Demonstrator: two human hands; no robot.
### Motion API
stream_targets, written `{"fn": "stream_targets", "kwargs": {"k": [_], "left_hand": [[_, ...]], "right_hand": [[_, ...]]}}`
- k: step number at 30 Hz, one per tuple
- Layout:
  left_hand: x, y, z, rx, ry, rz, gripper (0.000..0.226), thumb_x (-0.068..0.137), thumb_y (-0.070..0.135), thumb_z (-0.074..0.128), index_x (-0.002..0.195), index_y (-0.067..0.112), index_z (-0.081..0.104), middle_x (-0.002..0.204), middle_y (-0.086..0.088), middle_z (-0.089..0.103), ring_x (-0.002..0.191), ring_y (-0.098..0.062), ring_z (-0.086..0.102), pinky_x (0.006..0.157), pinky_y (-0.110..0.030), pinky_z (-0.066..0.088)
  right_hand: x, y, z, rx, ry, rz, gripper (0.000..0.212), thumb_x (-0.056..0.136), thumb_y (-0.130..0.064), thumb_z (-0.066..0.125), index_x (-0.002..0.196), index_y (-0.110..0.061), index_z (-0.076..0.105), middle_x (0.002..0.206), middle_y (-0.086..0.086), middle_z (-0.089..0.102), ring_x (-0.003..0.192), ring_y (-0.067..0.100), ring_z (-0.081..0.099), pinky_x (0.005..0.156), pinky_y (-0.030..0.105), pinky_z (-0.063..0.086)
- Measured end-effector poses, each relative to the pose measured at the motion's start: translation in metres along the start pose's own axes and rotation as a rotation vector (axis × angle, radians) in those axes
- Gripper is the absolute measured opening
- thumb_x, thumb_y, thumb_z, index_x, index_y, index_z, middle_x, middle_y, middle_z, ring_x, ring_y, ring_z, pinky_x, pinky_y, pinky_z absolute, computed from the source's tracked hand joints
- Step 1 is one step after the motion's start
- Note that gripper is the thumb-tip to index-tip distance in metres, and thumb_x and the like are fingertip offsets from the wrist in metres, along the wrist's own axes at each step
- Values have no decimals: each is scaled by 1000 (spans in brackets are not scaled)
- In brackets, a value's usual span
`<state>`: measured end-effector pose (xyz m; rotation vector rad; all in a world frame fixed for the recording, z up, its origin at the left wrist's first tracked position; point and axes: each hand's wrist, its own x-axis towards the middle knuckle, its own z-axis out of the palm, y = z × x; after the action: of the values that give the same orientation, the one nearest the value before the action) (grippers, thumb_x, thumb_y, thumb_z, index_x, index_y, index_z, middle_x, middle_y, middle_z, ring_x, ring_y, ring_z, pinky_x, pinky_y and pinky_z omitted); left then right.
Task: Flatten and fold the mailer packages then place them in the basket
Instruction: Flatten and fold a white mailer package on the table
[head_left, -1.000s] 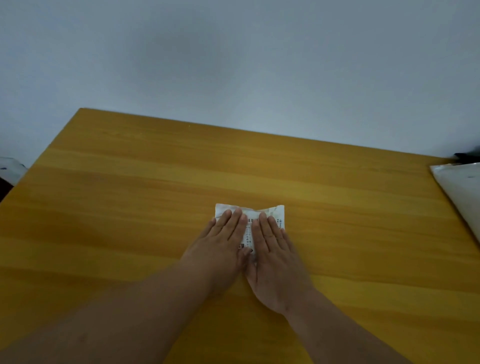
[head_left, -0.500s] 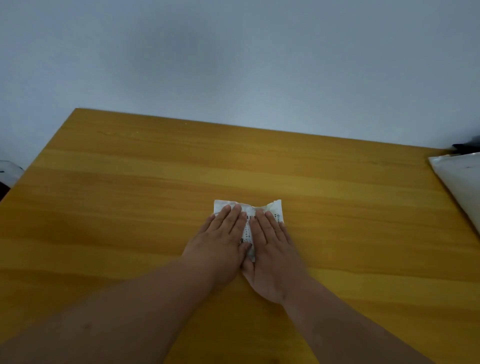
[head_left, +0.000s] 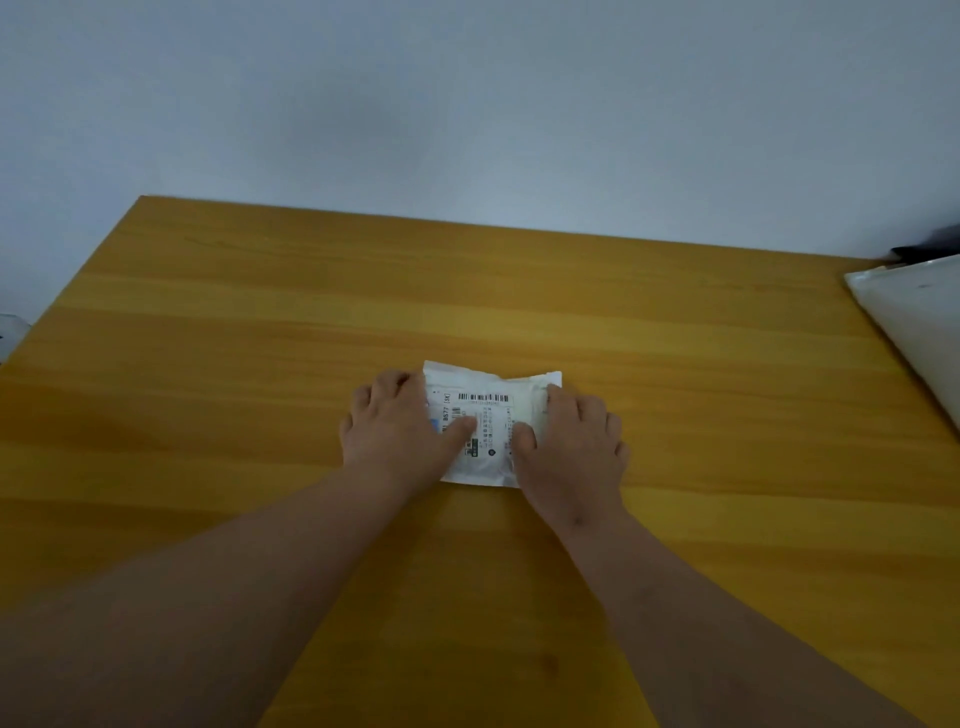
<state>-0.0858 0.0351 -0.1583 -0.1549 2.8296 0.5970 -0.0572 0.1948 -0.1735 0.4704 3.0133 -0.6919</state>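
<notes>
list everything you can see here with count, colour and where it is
folded mailer package: 1, white with a printed barcode label, middle of the table, under both hands
table: 1, yellow-orange wood, fills the lower frame
plastic bag: 1, pale white-grey, right edge of the table, partly cut off
dark object: 1, black, behind the bag, too little visible to identify
wall: grey-blue, behind the table
left hand: grips the package's left side
right hand: grips its right side

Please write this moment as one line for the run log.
stage: flattening | folded mailer: flat on table | left hand: grips left edge | right hand: grips right edge | second mailer: far right | basket: unseen
</notes>
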Motion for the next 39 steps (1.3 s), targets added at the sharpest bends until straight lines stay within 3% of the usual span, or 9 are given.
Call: {"fn": "stream_targets", "kwargs": {"k": [6,11,13,16,24,27,31,34,39], "left_hand": [[-4,0,-2,-656,-18,-80,72,84,21,75,142,20,34,107,1,61,97,-25,65,87,-47,55],[-25,-4,-11,-1042,-107,-192,49,82,1,73,126,11,55,104,-9,70,86,-26,71,74,-45,60],[-37,-9,-13,-1124,-136,-192,39,82,-2,72,118,8,59,101,-11,72,84,-27,72,72,-45,60],[-56,-20,-13,-1146,-155,-121,34,84,-4,69,114,8,60,102,-14,72,86,-31,73,70,-47,60],[-155,-64,-10,-1043,-83,99,33,82,-2,72,113,5,62,98,-14,73,84,-29,73,73,-48,61],[-207,-87,-7,-1004,-69,77,30,82,-4,72,108,6,62,92,-12,73,76,-25,73,61,-38,60],[-253,-112,-7,-950,-130,25,33,78,0,77,107,2,63,93,-16,74,85,-33,72,81,-53,58],[-277,-129,3,-823,-257,-34,27,79,5,78,102,0,63,88,-13,75,81,-27,71,72,-40,59],[-292,-158,34,-633,-462,-142,27,81,8,76,103,-2,63,95,-18,74,83,-30,72,69,-38,60]], "right_hand": [[-4,-7,-3,394,30,51,66,84,-19,58,145,-16,34,134,8,43,118,27,47,100,48,43],[-18,-8,-10,832,-33,284,84,70,-24,61,147,-16,31,129,9,54,111,27,59,95,48,52],[-25,-4,-12,1003,-149,347,54,75,-23,69,125,-9,55,115,11,68,96,30,69,86,50,57],[-46,-1,-14,1016,-239,245,14,86,-21,70,97,-12,68,95,10,75,85,30,73,81,50,59],[-137,4,1,840,-66,-15,37,70,-43,65,100,-22,63,106,4,71,97,30,68,89,52,54],[-200,1,-4,801,-87,-32,14,85,-32,66,94,-22,62,107,6,70,98,29,68,90,50,54],[-263,5,-16,837,-250,25,8,84,-16,63,91,-15,60,95,8,68,84,27,66,79,41,54],[-291,16,-14,798,-352,112,16,70,-13,55,85,-17,51,86,12,48,80,25,47,72,39,37],[-315,42,15,718,-553,218,17,90,1,52,104,-2,61,105,20,69,93,33,69,82,43,58]]}}
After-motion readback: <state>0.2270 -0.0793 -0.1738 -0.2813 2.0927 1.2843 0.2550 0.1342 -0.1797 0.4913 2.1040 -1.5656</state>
